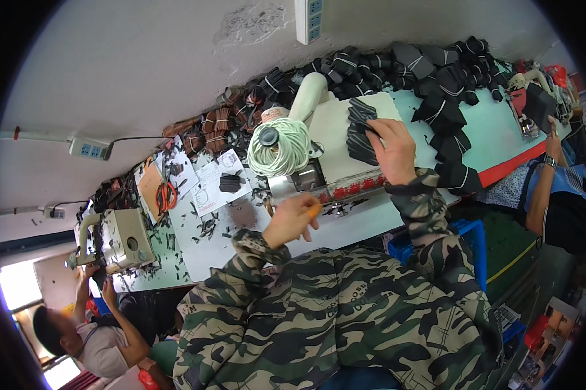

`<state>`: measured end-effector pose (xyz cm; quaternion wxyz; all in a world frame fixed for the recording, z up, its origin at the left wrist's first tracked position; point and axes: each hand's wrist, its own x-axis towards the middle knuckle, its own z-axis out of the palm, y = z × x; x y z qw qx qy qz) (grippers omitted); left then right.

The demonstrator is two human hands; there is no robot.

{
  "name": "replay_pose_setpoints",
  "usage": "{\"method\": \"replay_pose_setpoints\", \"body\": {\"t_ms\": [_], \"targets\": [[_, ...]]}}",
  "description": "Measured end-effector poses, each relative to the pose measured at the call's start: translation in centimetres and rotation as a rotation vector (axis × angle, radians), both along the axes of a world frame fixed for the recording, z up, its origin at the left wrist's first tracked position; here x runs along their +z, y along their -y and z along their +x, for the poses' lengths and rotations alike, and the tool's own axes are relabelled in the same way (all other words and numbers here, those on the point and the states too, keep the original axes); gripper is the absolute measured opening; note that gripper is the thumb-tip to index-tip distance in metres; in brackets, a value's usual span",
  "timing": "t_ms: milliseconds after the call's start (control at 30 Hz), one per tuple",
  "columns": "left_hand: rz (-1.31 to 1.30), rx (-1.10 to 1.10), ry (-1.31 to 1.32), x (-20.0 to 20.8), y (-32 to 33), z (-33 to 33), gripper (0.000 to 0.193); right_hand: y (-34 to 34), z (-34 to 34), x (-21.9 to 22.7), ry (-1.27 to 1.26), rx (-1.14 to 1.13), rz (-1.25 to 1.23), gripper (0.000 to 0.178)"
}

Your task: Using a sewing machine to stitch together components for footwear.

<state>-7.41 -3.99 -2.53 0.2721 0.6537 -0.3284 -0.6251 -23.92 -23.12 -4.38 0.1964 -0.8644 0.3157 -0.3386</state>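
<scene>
Closest of all, a camouflage jacket (335,312) fills the lower middle, its sleeves reaching forward over a pale worktable (371,221), with a blue plastic frame (479,253) beside the right sleeve. The left hand (290,220) hangs over the table's front part with its fingers loosely curled; something orange (314,211) shows at its fingertips, and I cannot tell whether they grip it or it covers one of them. Farther in, red patches (355,190) run along the front edge of a cream machine (311,94). The right hand (394,153) reaches over its flat bed, thumb and fingertips pinching the right edge of a dark striped stack (361,146), which lies on that bed. Left of the stack, a coil of pale cord (293,156) sits against the machine. Further left, a small dark stack (230,182) rests on paper sheets (207,188), near orange-handled scissors (167,197) and scattered black scraps (206,227). Behind these, brown bundles (216,123) and tied black bundles (446,114) pile up along the back. Off to the left, one person (107,348) has both hands at another cream machine (125,240); to the right, another person (569,195) holds a dark piece (538,107). Beyond everything stands a grey wall (156,71), bearing a white power strip (309,23) and a socket box (88,148).
</scene>
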Motion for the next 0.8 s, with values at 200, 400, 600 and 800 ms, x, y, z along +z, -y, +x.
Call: {"method": "replay_pose_setpoints", "body": {"t_ms": [200, 400, 600, 800], "targets": [[-0.177, -0.034, 0.007, 0.2, 1.4, -2.7, 0.034, -1.3, -1.1, -0.1, -0.144, 0.072, -0.078, 0.039], [-0.200, 0.002, 0.078, 0.1, 0.7, -2.5, 0.039, -0.3, -3.0, 0.9, -0.099, 0.025, 0.158, 0.032], [-0.251, 0.141, 0.024, -1.0, -3.8, 0.0, 0.034, -3.4, -2.2, 2.3, 0.013, 0.124, 0.515, 0.025], [-0.230, 0.139, 1.025, -8.4, -7.7, 13.1, 0.029, -11.4, 1.6, 0.9, -0.125, 0.491, 0.880, 0.027]]}}
